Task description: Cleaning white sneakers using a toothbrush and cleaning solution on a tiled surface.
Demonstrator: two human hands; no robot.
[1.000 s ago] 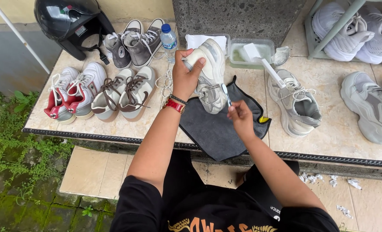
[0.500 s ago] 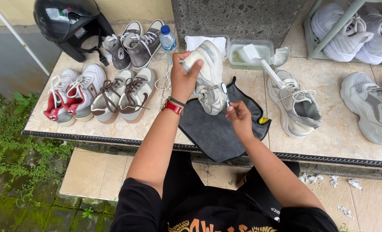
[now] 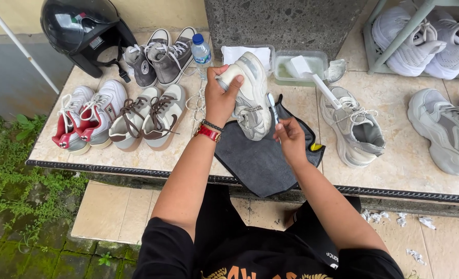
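Gripping the sneaker (image 3: 250, 95) by its sole, the left hand (image 3: 220, 99) holds it tilted above the cloth (image 3: 255, 160). The right hand (image 3: 290, 140) pinches a small brush (image 3: 272, 107) against the sneaker's side. The cloth overhangs the ledge's near edge (image 3: 136, 173). Bare tile lies right of the cloth, before one grey shoe (image 3: 353, 126). Six shoes stand left in three pairs; one helmet (image 3: 79, 28), one bottle (image 3: 201, 51) and two trays (image 3: 302, 64) sit far.
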